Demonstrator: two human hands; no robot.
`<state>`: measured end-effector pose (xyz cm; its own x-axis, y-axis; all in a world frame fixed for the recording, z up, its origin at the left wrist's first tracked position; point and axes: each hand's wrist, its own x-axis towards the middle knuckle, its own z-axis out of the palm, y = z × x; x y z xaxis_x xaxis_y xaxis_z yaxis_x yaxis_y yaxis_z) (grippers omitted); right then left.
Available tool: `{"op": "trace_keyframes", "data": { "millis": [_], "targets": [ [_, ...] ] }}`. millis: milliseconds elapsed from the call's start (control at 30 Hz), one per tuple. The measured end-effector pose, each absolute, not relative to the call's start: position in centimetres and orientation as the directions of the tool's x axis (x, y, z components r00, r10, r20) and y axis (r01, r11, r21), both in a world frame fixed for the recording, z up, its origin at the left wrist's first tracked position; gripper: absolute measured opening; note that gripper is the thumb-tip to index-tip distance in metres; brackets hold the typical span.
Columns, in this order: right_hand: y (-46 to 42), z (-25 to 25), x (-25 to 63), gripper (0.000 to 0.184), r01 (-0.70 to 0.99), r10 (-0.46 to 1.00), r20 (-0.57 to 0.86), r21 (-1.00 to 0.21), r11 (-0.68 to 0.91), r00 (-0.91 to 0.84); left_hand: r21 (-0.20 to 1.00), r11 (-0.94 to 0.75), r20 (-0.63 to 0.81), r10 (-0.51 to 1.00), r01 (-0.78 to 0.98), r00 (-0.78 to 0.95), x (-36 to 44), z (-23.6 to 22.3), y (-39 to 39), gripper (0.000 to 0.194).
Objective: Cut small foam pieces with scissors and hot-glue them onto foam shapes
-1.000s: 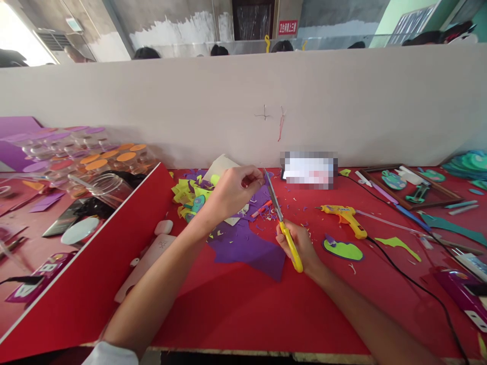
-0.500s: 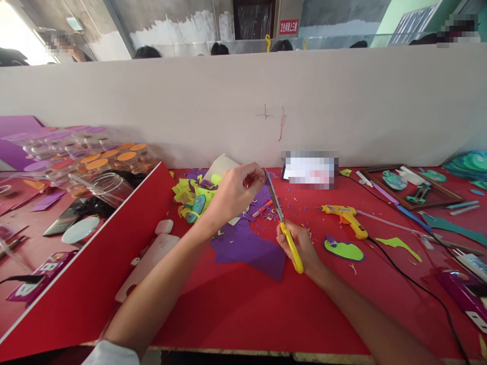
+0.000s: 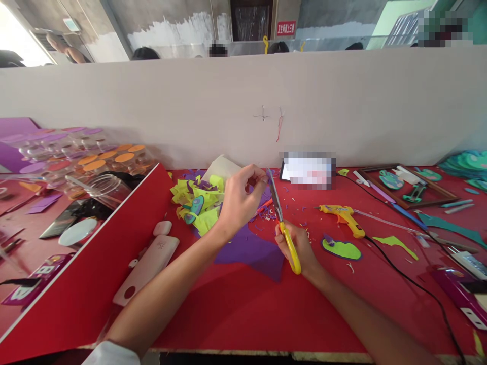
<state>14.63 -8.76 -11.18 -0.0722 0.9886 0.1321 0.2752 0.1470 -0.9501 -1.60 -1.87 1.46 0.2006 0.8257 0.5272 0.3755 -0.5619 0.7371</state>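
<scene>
My right hand point(image 3: 299, 248) grips a pair of scissors point(image 3: 290, 249) by the yellow handles, with the blades pointing up and away. The blades look closed or nearly so. At their tips, my left hand point(image 3: 241, 200) is pinched, thumb against fingers; whatever it holds is too small to make out. Beneath both hands lies a purple sheet point(image 3: 251, 251) with small scraps around it. Yellow-green and purple cuttings point(image 3: 207, 218) are heaped left of my left hand, and a small teal decorated piece point(image 3: 195, 207) lies on them.
A yellow glue gun point(image 3: 344, 215) with a trailing cable lies to the right, near a green oval piece point(image 3: 341, 248). Behind is a blurred-out screen point(image 3: 310, 168). At left, a red divider point(image 3: 91, 263) stands beside a pale phone point(image 3: 148, 268). A wooden frame point(image 3: 449, 195) lies far right.
My left hand has turned slightly and its fingers have shifted a little at the blade tips. The scissors remain almost where they were. The whole view has drifted slightly.
</scene>
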Motion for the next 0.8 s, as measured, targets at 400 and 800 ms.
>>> {"op": "trace_keyframes", "data": {
  "millis": [400,800],
  "targets": [
    [-8.8,-11.5,14.4,0.040,0.355,0.977,0.204,-0.910,0.215,-0.067,0.778,-0.568,0.575,0.816,0.269,0.058,-0.2,0.1,-3.0,0.018],
    [-8.9,-11.3,14.4,0.044,0.336,0.982,0.170,-0.923,0.190,-0.088,0.697,-0.595,0.582,0.795,0.399,0.169,-1.7,1.3,-1.6,0.022]
  ]
}}
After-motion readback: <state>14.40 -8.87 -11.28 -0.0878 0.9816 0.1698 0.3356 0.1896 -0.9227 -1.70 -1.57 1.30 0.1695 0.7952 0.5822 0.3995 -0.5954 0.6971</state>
